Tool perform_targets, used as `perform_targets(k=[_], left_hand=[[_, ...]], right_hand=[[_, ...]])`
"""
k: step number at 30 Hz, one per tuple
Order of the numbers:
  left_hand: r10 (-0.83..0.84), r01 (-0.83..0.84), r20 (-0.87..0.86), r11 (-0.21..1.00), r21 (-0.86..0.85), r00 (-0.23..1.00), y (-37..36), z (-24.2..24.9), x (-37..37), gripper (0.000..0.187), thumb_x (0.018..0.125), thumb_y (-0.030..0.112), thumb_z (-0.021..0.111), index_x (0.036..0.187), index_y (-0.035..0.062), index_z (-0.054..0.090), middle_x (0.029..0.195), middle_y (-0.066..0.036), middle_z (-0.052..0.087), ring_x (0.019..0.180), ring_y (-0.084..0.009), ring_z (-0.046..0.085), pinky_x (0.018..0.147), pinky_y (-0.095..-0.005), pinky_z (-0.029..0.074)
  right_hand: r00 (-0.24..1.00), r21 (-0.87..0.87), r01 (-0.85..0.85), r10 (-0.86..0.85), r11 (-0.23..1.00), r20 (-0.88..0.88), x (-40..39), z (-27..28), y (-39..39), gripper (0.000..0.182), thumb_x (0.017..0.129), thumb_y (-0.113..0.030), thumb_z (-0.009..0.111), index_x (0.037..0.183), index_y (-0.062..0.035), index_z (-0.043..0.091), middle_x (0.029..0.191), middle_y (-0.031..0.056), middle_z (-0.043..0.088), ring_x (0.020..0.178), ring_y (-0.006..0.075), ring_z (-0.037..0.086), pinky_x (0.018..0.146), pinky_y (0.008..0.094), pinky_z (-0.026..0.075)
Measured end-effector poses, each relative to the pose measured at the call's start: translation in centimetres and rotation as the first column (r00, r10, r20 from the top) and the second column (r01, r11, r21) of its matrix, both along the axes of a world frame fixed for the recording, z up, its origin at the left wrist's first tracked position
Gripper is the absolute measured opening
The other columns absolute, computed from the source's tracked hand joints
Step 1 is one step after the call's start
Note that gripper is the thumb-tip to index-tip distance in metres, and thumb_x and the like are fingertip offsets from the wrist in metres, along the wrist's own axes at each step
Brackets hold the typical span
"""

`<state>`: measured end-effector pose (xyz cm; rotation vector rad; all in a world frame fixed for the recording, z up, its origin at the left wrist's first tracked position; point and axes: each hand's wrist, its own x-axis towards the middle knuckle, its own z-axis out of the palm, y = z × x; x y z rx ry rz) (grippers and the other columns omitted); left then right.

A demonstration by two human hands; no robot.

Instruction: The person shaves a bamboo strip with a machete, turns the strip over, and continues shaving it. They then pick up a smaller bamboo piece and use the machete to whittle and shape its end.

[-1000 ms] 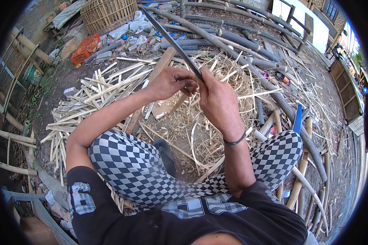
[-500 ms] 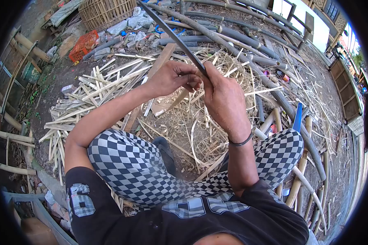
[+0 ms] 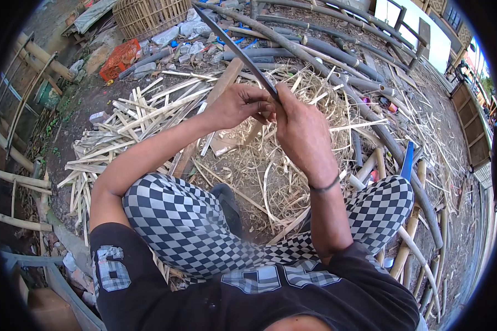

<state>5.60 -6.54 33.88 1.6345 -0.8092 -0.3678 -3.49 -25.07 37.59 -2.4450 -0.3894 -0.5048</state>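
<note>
My right hand [image 3: 306,135] is closed around the lower end of a long dark knife [image 3: 237,49]. The blade slants up and away to the left, and its handle is hidden in the fist. Close against it, my left hand [image 3: 233,107] has thumb and fingers pinched together on a thin bamboo strip [image 3: 253,133]. A short length of the strip hangs below the fingers; the rest is hidden between the hands. Beneath both hands lies a heap of curly bamboo shavings [image 3: 281,171].
Split bamboo sticks [image 3: 132,129] are piled to the left, beside a wooden plank [image 3: 225,80]. Bamboo poles [image 3: 364,113] cross the ground to the right, near a blue blade-like piece [image 3: 407,160]. Farther off are an orange crate [image 3: 120,59] and a woven basket [image 3: 152,16].
The surroundings have shifted slightly right in view. Both hands keep nearly the same pose, with the knife still in the right and the strip in the left.
</note>
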Motion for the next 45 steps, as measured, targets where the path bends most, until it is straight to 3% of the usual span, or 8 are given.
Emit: perform_targets(k=[20,22,25,30,34,38,41,45], left_hand=[[-0.006,0.008,0.044,0.998,-0.058,0.999,-0.3,1.9,-0.1,0.023,0.101,0.015,0.061,0.115,-0.0010,0.070,0.093,-0.007,0.072,0.086,-0.0148,0.072,0.077,-0.0295,0.063],[0.083,-0.082,0.044,0.996,-0.030,0.996,0.2,-0.8,1.0,0.022,0.101,0.015,0.062,0.113,-0.0018,0.070,0.093,-0.008,0.073,0.086,-0.0148,0.072,0.077,-0.0303,0.064],[0.040,-0.042,0.082,0.999,0.019,0.996,0.2,1.1,0.3,0.024,0.102,0.018,0.060,0.110,-0.0022,0.069,0.092,-0.008,0.073,0.086,-0.0146,0.072,0.078,-0.0316,0.064],[-0.006,0.009,0.107,1.000,-0.029,0.994,0.1,-0.4,0.6,0.023,0.103,0.018,0.059,0.105,-0.0028,0.068,0.090,-0.007,0.071,0.086,-0.0155,0.071,0.077,-0.0313,0.063],[0.024,-0.024,0.017,0.999,-0.039,1.000,0.3,0.9,0.6,0.022,0.103,0.017,0.060,0.106,-0.0032,0.068,0.093,-0.008,0.071,0.087,-0.0169,0.072,0.078,-0.0313,0.063],[-0.014,0.016,0.048,0.999,-0.041,0.999,0.5,0.2,1.0,0.024,0.102,0.017,0.062,0.114,-0.0026,0.068,0.095,-0.008,0.072,0.089,-0.0157,0.071,0.080,-0.0313,0.063],[-0.009,0.008,-0.089,1.000,-0.014,0.996,0.7,-0.4,1.4,0.025,0.100,0.015,0.064,0.118,-0.0009,0.067,0.099,-0.008,0.073,0.092,-0.0153,0.071,0.084,-0.0320,0.063],[0.097,-0.099,-0.034,0.993,-0.068,0.995,0.8,-0.6,1.3,0.025,0.098,0.013,0.066,0.120,-0.0005,0.068,0.099,-0.008,0.073,0.093,-0.0158,0.072,0.081,-0.0308,0.063]], right_hand=[[1.000,0.083,-0.006,0.008,0.997,-0.022,-0.4,1.7,0.0,0.010,0.098,-0.012,0.053,0.107,-0.0092,0.054,0.074,0.0231,0.064,0.073,0.0448,0.065,0.061,0.0543,0.047],[1.000,0.041,-0.018,0.018,0.999,0.001,1.1,-0.1,0.2,0.016,0.097,-0.010,0.055,0.113,-0.0103,0.056,0.074,0.0234,0.064,0.072,0.0449,0.065,0.060,0.0542,0.047],[0.996,0.103,-0.056,0.049,0.993,0.071,0.9,1.3,-0.2,0.017,0.098,-0.012,0.054,0.114,-0.0103,0.057,0.074,0.0238,0.064,0.071,0.0456,0.064,0.060,0.0547,0.046],[0.997,0.000,-0.021,0.021,1.000,-0.076,1.3,-0.2,0.1,0.028,0.097,-0.012,0.055,0.125,-0.0111,0.054,0.079,0.0241,0.066,0.074,0.0449,0.066,0.063,0.0547,0.048],[0.997,0.072,-0.051,0.047,0.996,0.056,0.1,0.8,0.0,0.015,0.101,-0.025,0.053,0.111,-0.0142,0.049,0.070,0.0198,0.067,0.069,0.0462,0.065,0.060,0.0575,0.047],[0.998,0.041,-0.058,0.057,0.997,0.026,1.3,-0.5,-0.2,0.017,0.100,-0.025,0.054,0.111,-0.0138,0.050,0.071,0.0215,0.066,0.072,0.0461,0.065,0.061,0.0575,0.047],[0.997,0.165,-0.079,0.074,0.983,0.036,1.6,-1.1,-0.5,0.016,0.100,-0.020,0.053,0.113,-0.0110,0.051,0.072,0.0238,0.066,0.072,0.0479,0.065,0.063,0.0584,0.048],[0.997,0.419,-0.077,0.074,0.905,0.023,1.3,-0.4,-0.9,0.014,0.100,-0.012,0.053,0.111,-0.0039,0.053,0.078,0.0267,0.065,0.076,0.0486,0.065,0.065,0.0538,0.049]])
